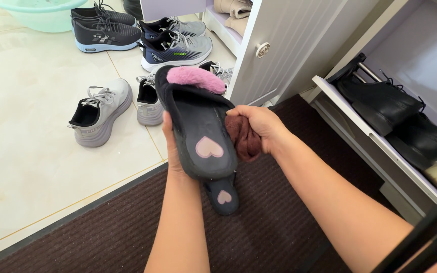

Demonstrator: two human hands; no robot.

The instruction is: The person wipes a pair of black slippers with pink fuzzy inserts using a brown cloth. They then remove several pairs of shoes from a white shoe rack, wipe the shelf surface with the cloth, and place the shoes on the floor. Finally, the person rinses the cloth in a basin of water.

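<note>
Left hand (170, 144) gripped a dark slipper (201, 126) from underneath, insole facing up, pink heart on the heel, pink fluffy band (195, 77) at the far end. Right hand (259, 126) was closed around a bunched maroon cloth (244, 139), pressed against the slipper's right edge. Slipper was held mid-air over the dark ribbed mat (102, 232), centre of view. Its mate (221, 194) lay on the mat directly below, mostly hidden, heart heel showing.

Further out: pale grey sneakers (99, 114) on the tiled floor (26, 126) to the left, more dark sneakers (173, 45) far, green basin (39, 12) far left corner. Right side: open white shoe cabinet (350, 108) with black leather shoes (380, 101) on its tilt-out rack.

Risk, my read: only the left fingers and palm supported the slipper, so hard sideways cloth pressure could twist it out and drop it onto the mate. Loose cloth could also snag the fluffy band.
</note>
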